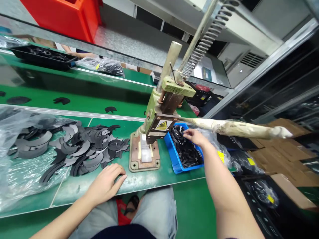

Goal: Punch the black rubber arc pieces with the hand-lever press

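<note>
My left hand rests at the front edge of the green bench, thumb apart from the bent fingers, holding nothing that I can see. Just beyond it lies a heap of flat, curved dark plastic pieces, partly on a clear plastic bag. My right hand reaches over a blue bin full of small, slim black parts. Its fingertips are pinched together at the parts; what is between them is too small to make out. Between my hands stands a green hand press with a metal block on its base.
The press's wrapped lever sticks out to the right above the bin. Behind the bench, a green conveyor belt carries a few dark pieces. A black tray and another person's arm are beyond. Cardboard boxes stand right.
</note>
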`<state>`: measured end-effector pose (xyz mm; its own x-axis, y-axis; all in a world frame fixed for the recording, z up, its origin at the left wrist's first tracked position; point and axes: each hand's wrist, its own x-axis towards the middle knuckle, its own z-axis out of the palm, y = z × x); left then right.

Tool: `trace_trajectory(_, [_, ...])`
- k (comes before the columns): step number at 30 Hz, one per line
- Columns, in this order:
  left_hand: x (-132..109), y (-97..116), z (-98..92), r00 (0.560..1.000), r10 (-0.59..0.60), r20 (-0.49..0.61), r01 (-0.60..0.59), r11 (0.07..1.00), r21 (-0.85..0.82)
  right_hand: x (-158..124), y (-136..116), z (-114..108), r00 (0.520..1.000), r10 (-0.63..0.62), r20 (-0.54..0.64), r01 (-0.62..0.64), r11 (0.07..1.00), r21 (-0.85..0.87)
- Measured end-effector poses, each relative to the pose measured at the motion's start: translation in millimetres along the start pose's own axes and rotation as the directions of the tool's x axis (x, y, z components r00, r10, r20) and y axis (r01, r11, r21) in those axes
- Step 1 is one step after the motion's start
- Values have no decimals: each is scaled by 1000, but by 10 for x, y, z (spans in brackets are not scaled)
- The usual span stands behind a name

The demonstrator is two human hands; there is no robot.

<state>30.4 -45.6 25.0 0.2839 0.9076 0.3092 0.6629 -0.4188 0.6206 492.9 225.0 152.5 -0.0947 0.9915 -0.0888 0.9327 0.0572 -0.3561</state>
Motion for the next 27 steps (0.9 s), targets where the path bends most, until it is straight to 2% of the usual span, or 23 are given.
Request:
trace_trajectory(3, [2,1,-11,1000,-3,7,3,1000,5,-241,-2,221,993,-2,118,16,994,-112])
trace_trajectory(7, [2,11,-23,1000,-1,7,1,1000,5,-406,-83,402,988,27,152,13,967,-255])
trace_trajectory(13, [9,24,-29,1000,-4,19,3,998,59,-517,-165,422,988,0,154,63,912,-405])
trace_trajectory(18, [17,-12,-28,1000,-3,4,3,995,102,-558,-30,373,978,-118,174,183,885,-427])
trace_trajectory(22, [17,-14,-25,1000,-16,3,15,993,114,-606,73,372,983,-156,94,182,880,-440])
trace_trajectory(27, [10,-17,-30,1000,-1,6,0,994,111,-726,110,317,982,-174,-73,127,897,-423])
